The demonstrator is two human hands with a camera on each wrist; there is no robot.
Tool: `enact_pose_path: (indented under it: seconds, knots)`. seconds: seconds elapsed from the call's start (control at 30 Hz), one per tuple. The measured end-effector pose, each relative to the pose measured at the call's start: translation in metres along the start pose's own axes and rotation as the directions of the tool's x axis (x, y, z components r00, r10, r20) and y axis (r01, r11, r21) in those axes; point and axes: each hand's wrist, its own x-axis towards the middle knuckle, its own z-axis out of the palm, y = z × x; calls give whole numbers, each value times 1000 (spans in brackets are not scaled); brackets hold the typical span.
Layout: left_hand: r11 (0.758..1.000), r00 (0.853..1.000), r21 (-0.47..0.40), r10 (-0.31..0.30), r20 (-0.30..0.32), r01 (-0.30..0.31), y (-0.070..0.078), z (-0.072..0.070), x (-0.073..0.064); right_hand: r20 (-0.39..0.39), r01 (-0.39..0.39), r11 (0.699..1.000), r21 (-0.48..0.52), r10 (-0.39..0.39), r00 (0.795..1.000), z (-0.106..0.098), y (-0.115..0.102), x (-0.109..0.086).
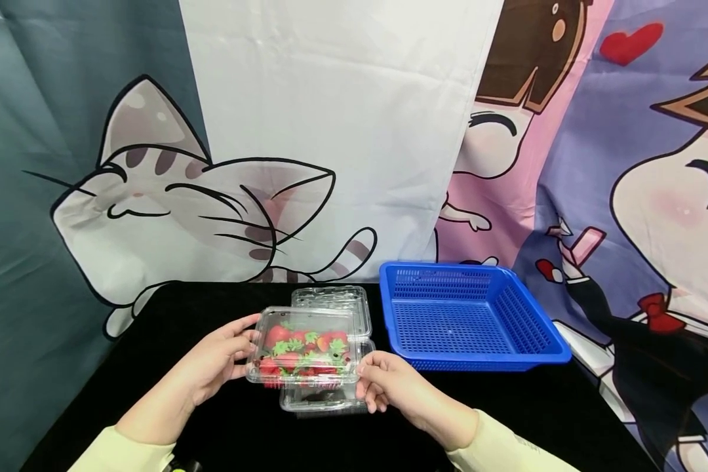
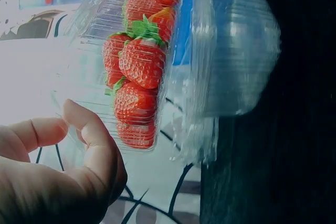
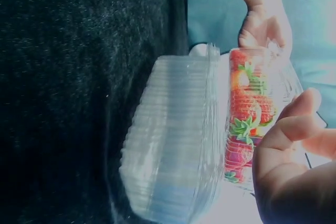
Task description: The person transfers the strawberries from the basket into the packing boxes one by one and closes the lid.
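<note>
A clear plastic clamshell box of red strawberries (image 1: 307, 351) is held up between both hands, its lid closed over the fruit. My left hand (image 1: 227, 354) grips its left edge, and my right hand (image 1: 392, 387) pinches the front right corner between thumb and fingers. Under it stands a stack of clear empty clamshell containers (image 1: 324, 400), partly hidden by the strawberry box. Their open lid (image 1: 336, 298) shows behind. From the right wrist, the container stack (image 3: 168, 135) appears below the raised strawberry box (image 3: 247, 114), with the left hand (image 3: 265, 30) at its far end.
A blue plastic basket (image 1: 448, 328) with perforated walls sits to the right of the containers. Black cloth (image 1: 224, 432) covers the table. Behind it hangs a cartoon-printed curtain (image 1: 342, 131), close to the table's back edge.
</note>
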Motion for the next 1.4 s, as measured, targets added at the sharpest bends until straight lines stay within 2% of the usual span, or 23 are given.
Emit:
enact_pose_path:
  seconds: [0.27, 0.47, 0.63, 0.87, 1.17, 1.4]
  knots:
    - [999, 998, 29, -13, -55, 14, 4, -28, -12, 37, -75, 996, -39, 76, 996, 23, -12, 25]
    - [998, 996, 54, -40, -79, 44, 4, -54, -17, 70, -123, 988, -96, 130, 989, 40, -19, 47]
    - [996, 995, 70, -45, -90, 51, 2, -77, -20, 113, -164, 975, -148, 182, 977, 50, -28, 65]
    - [989, 987, 116, -70, -142, 87, -3, -104, -22, 160, -214, 961, -174, 242, 957, 66, -38, 86]
    - [984, 979, 132, -95, -182, 120, -13, -126, -22, 159, -276, 941, -194, 308, 938, 85, -36, 109]
    - [984, 972, 108, -121, -201, 144, -31, -141, -15, 226, -336, 924, -185, 372, 900, 91, -29, 121]
